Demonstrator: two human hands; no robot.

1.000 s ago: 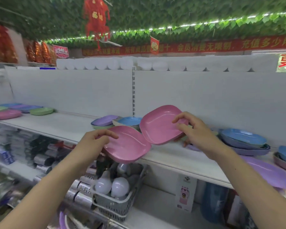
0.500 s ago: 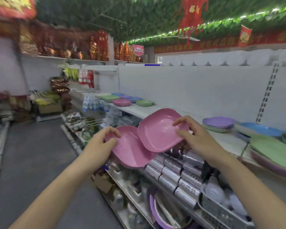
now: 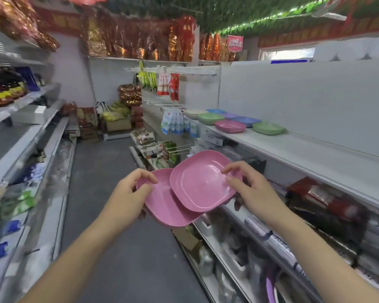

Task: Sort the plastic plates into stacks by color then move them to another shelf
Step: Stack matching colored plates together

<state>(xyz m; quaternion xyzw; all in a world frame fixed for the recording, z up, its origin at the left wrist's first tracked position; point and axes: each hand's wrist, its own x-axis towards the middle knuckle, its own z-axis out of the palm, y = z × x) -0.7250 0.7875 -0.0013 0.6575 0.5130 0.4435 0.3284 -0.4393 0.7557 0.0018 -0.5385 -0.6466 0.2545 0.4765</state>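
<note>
I carry two pink square plates in front of me over the aisle. My left hand [image 3: 129, 193] grips the lower pink plate [image 3: 162, 206] by its left rim. My right hand [image 3: 252, 191] pinches the upper pink plate [image 3: 201, 182] at its right rim; this plate overlaps the lower one. Farther along the white shelf [image 3: 315, 154] on the right lie a pink stack [image 3: 230, 126], two green ones [image 3: 268, 128] [image 3: 210, 118], blue plates [image 3: 246, 121] and a purple plate [image 3: 230, 115].
A grey-floored aisle [image 3: 109, 176] runs ahead between shelving on both sides. Boxes and packaged goods [image 3: 118, 119] are piled at its far end. Lower right shelves hold rolls and packets [image 3: 328, 206]; hooks with hanging packets [image 3: 175, 123] jut out beside the plate shelf.
I have turned left, away from the shelf, and now face down the aisle. Both hands still hold the pink plates, which overlap more than before.
</note>
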